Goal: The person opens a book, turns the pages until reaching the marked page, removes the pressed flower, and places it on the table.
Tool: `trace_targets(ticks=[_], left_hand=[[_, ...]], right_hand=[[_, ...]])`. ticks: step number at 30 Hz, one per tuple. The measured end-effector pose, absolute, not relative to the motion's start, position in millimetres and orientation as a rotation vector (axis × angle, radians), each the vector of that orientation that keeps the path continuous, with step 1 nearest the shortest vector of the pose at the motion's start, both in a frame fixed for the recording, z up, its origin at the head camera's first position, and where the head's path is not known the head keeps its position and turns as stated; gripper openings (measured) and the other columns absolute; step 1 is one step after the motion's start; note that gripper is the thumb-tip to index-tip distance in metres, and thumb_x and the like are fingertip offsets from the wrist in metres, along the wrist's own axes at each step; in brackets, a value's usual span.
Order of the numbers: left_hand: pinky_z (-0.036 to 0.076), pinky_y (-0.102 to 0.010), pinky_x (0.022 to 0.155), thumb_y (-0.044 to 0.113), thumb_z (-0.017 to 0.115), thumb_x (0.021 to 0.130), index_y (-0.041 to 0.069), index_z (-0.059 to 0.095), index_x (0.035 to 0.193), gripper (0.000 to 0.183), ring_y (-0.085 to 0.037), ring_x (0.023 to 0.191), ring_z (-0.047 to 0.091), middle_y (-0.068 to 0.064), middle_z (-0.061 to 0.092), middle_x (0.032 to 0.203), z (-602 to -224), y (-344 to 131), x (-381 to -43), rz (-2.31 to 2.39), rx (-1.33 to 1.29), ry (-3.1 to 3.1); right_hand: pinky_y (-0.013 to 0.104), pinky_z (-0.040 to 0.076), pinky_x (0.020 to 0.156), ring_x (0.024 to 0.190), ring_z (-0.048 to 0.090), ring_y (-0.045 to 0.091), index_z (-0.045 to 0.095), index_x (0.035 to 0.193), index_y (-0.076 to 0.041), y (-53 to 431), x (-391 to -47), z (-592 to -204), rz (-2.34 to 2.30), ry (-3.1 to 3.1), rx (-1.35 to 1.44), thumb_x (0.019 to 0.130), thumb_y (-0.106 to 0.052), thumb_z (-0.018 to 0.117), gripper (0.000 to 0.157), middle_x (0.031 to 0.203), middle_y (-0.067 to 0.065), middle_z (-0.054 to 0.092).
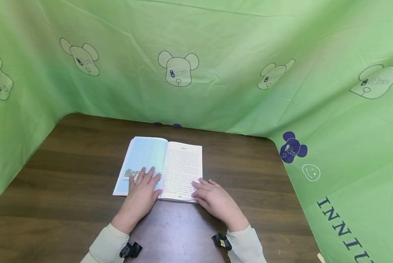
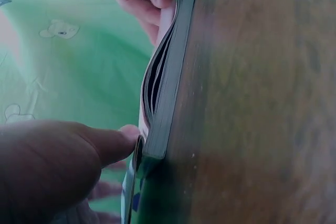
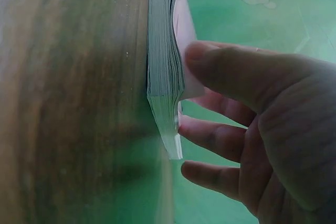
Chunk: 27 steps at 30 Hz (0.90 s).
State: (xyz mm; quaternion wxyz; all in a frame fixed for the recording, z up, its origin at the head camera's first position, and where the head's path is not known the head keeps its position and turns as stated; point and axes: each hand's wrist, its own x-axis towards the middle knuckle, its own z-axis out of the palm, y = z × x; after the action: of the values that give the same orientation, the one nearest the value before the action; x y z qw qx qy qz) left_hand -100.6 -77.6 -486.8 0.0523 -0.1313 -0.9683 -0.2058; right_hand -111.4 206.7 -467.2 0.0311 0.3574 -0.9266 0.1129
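An open book lies on the table, with a pale blue illustrated page on the left and a page of printed text on the right. My left hand rests on the lower part of the blue page, fingers spread; its thumb touches the page near the spine in the left wrist view. My right hand is at the text page's lower right corner. In the right wrist view, a slightly raised page sits between the right thumb and index finger, which pinch it. The index fingertip is hidden behind that page.
The brown wooden table surrounds the book. A green cloth printed with bear heads hangs behind the table and along both sides. Black wrist cameras are worn at both cuffs.
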Motion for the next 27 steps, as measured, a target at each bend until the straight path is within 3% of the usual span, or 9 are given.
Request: trace_targets(ticks=[5,12,18,23,27], left_hand=[[0.025,-0.077,0.111,0.011,0.066,0.098,0.020,0.066,0.138,0.041,-0.041,0.150,0.036,-0.003,0.051,0.156,-487.2,-76.0,-99.2,-0.581,-0.628,-2.921],[0.020,-0.077,0.114,0.012,0.067,0.096,0.023,0.065,0.140,0.046,-0.041,0.152,0.031,0.002,0.051,0.156,-485.4,-71.0,-97.4,-0.601,-0.638,-2.993],[0.018,-0.077,0.114,0.026,0.062,0.100,0.022,0.065,0.140,0.040,-0.041,0.153,0.028,0.001,0.049,0.157,-484.5,-65.0,-94.8,-0.637,-0.602,-3.006],[0.016,-0.077,0.115,0.046,0.066,0.098,0.021,0.067,0.139,0.048,-0.042,0.153,0.029,0.000,0.051,0.156,-484.0,-66.6,-94.1,-0.688,-0.600,-2.976],[0.018,-0.078,0.113,0.044,0.070,0.095,0.021,0.069,0.136,0.047,-0.042,0.151,0.032,-0.001,0.054,0.153,-486.1,-66.4,-94.1,-0.703,-0.584,-2.937]], right_hand=[[0.056,0.043,0.112,0.134,0.058,0.032,0.076,0.103,-0.020,204.6,-110.5,-467.6,0.320,-2.849,1.113,0.095,-0.019,0.074,0.009,0.141,0.006,0.065],[0.053,0.047,0.108,0.127,0.064,0.031,0.070,0.103,-0.018,203.4,-111.6,-467.6,0.318,-2.793,1.067,0.095,-0.014,0.072,0.010,0.133,0.006,0.070],[0.051,0.052,0.103,0.120,0.069,0.025,0.068,0.106,-0.020,205.3,-112.4,-467.9,0.337,-2.690,1.060,0.096,-0.014,0.071,0.012,0.114,-0.005,0.076],[0.047,0.055,0.098,0.117,0.071,0.021,0.068,0.109,-0.022,204.5,-114.0,-469.6,0.366,-2.619,1.029,0.097,-0.015,0.069,0.014,0.114,-0.006,0.077],[0.044,0.056,0.097,0.115,0.071,0.019,0.067,0.110,-0.023,203.6,-113.9,-471.5,0.347,-2.585,1.003,0.097,-0.017,0.070,0.015,0.112,-0.006,0.077]])
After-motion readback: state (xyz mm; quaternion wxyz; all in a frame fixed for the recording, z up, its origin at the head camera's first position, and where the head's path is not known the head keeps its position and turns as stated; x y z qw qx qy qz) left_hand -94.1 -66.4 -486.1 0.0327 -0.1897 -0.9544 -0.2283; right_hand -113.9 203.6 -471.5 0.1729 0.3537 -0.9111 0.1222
